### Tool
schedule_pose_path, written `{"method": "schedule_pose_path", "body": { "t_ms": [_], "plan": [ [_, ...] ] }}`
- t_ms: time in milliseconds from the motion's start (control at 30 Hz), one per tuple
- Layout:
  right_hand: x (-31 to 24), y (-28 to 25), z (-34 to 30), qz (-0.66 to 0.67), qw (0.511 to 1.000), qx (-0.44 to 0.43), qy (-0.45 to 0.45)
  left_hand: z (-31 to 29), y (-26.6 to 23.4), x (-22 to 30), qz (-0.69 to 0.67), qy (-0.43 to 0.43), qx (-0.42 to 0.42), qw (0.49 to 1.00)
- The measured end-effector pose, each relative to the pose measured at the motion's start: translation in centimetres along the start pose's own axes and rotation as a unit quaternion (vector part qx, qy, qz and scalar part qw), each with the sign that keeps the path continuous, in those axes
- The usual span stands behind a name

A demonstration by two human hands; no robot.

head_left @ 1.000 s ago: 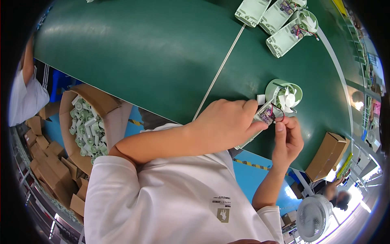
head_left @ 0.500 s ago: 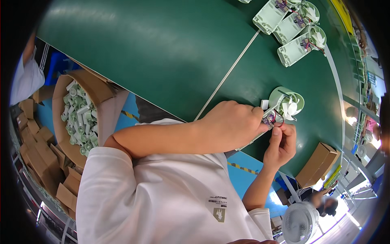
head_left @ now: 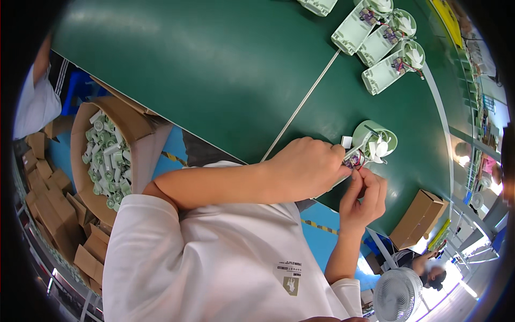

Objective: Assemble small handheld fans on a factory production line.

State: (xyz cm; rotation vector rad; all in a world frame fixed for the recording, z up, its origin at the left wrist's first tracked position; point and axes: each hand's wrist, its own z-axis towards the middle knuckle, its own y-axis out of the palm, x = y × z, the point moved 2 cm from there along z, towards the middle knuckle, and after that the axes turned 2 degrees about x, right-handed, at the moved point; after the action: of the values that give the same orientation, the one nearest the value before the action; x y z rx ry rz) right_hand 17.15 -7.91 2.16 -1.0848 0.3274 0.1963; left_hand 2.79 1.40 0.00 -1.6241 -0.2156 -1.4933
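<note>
We see a pale green fan housing (head_left: 375, 140) right of centre | round end with white blades faces up | lies on the green belt | red wires at its lower left edge

Fan housing (head_left: 375, 145) partly behind hands (head_left: 306, 169)

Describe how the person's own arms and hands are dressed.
Both hands, left and right, are bare: no gloves, and no rings or watch that I can see. The forearms are uncovered too. A white short-sleeved shirt covers the shoulders, with a small printed emblem on its front.
</note>
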Motion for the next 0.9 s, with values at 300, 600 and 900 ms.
{"method": "schedule_pose_path", "body": {
  "t_ms": [300,600,900],
  "plan": [
    [1.6,-0.5,-1.3,0.351,0.847,-0.061,0.394,-0.7,1.4,0.1,-0.056,0.012,0.030,0.998],
    [2.9,-0.7,-1.8,0.448,0.765,-0.110,0.449,-0.1,3.0,1.2,-0.146,-0.081,-0.061,0.984],
    [3.4,-3.4,2.5,0.474,0.768,-0.070,0.424,-0.6,-1.8,1.5,-0.068,-0.184,0.016,0.980]
  ]
}}
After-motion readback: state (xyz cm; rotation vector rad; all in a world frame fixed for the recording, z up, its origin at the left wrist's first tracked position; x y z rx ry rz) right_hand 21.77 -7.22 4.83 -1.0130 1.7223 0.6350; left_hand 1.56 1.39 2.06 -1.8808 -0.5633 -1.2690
